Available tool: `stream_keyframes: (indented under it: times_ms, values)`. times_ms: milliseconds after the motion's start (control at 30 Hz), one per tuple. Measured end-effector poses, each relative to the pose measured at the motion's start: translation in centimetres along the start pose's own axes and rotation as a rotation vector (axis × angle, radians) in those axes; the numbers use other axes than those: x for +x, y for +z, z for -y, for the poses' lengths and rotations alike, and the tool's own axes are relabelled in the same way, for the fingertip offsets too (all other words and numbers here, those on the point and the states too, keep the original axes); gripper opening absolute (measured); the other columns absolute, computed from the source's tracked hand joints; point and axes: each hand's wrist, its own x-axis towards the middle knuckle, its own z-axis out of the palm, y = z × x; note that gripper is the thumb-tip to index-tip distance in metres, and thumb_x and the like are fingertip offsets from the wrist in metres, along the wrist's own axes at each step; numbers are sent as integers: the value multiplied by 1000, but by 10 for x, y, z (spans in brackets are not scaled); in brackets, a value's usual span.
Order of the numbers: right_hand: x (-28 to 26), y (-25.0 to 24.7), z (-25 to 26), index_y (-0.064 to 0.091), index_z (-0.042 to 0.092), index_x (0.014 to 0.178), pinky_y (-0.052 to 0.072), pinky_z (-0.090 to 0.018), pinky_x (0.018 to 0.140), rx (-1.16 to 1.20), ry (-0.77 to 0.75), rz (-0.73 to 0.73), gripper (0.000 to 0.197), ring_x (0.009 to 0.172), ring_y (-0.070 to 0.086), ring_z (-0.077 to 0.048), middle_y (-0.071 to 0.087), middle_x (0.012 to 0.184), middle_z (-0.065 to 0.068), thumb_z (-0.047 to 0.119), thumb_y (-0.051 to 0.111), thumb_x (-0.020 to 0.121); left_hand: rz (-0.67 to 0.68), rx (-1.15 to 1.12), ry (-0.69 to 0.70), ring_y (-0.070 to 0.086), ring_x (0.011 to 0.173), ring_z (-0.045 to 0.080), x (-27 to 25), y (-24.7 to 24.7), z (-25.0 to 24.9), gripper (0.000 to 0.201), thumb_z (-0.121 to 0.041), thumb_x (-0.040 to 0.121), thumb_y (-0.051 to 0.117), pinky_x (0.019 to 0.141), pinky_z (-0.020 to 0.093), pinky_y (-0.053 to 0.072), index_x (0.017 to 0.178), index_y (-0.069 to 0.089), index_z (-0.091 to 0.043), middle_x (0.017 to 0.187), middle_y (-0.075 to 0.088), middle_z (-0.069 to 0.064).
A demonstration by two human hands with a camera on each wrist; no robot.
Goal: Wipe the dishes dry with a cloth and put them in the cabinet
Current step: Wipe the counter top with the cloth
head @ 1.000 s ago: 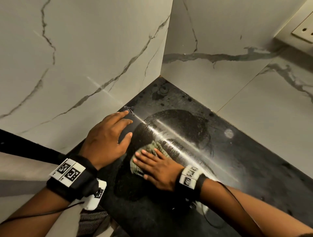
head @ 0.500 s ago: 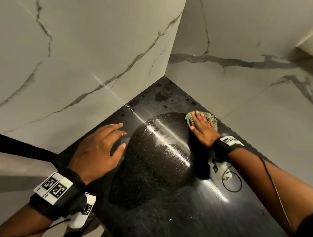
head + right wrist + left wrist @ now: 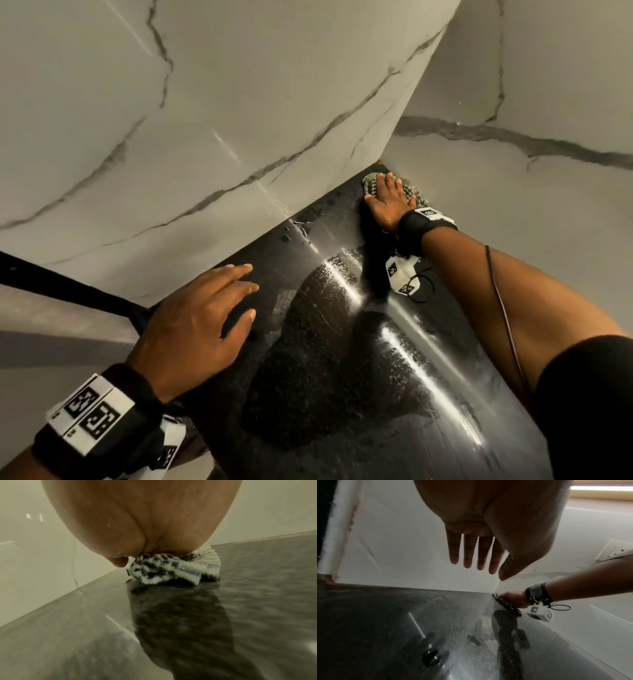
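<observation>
Fingers (image 3: 390, 183) of the right hand (image 3: 387, 209) lie straight and flat on a bunched checked cloth (image 3: 412, 193). They press it into the far corner of a glossy black worktop (image 3: 342, 394), where two grey-veined, marble-look walls (image 3: 239, 102) meet. The left hand (image 3: 191, 322) hangs palm down over the near part of the worktop, close to the left-hand wall. Its fingers (image 3: 236, 272) are spread, relaxed and holding nothing. Between the two hands the dark stone is streaked with wet smears and catches a bright line of light. Water drops (image 3: 298, 231) sit just beyond the left fingers, at the foot of the wall. Only the left wrist view takes in a white wall socket (image 3: 616, 550), well to the right of the right fingers, and a lit strip high above it. Only the right wrist view shows the cloth's blue stripes and ribbed edge squeezed under the palm; the right fingers are hidden there.
</observation>
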Motion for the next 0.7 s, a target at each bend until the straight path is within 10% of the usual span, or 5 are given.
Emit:
stream_keyframes:
  times_ms: [267,700]
  values:
    - [6,6,37,-2,22,169,-10,-51,128,-26,-41,-1,75,162,-11,-21,-12,176,0,51,35,110,-62,-22,-81,58,132,14,-23,-18,17,37,-38,94,61,102,32,52,122,74,-18,145,62,-4]
    - [-169,113,160,-10,15,167,-10,-58,128,-279,-576,168,91,160,-18,-26,-17,174,-10,67,30,104,-123,15,-144,59,130,16,-52,-39,24,39,-41,93,58,99,31,51,120,74,-19,143,63,-5]
